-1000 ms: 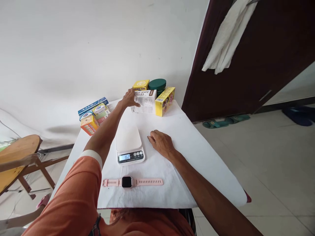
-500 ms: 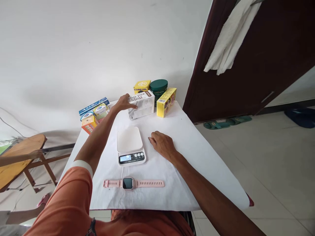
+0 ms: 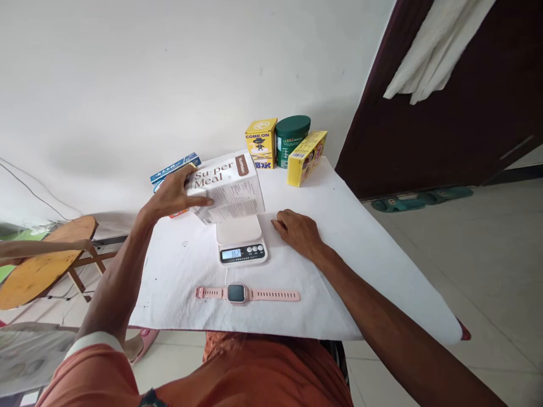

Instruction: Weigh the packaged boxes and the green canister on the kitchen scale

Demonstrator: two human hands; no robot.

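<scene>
My left hand (image 3: 176, 193) grips the left end of a white "Super Meal" box (image 3: 231, 189), which is held over the back of a white kitchen scale (image 3: 241, 253). The scale's lit display seems to read 362. My right hand (image 3: 297, 230) rests with curled fingers on the white-covered table, right of the scale; whether anything is inside it is hidden. In front of the scale lies a pink-strapped watch (image 3: 236, 293), stretched out flat.
At the table's back stand a yellow "COME ON" box (image 3: 261, 144), a green tub (image 3: 292, 138) and another yellow box (image 3: 306, 158). A blue box (image 3: 175, 169) is partly hidden behind my left hand. Another person's arm (image 3: 42, 249) reaches over a wooden stool (image 3: 55, 265) at left.
My left hand has lifted the white box from beside the yellow boxes and brought it nearer, over the scale. The camera view has shifted. My right hand stays beside the scale.
</scene>
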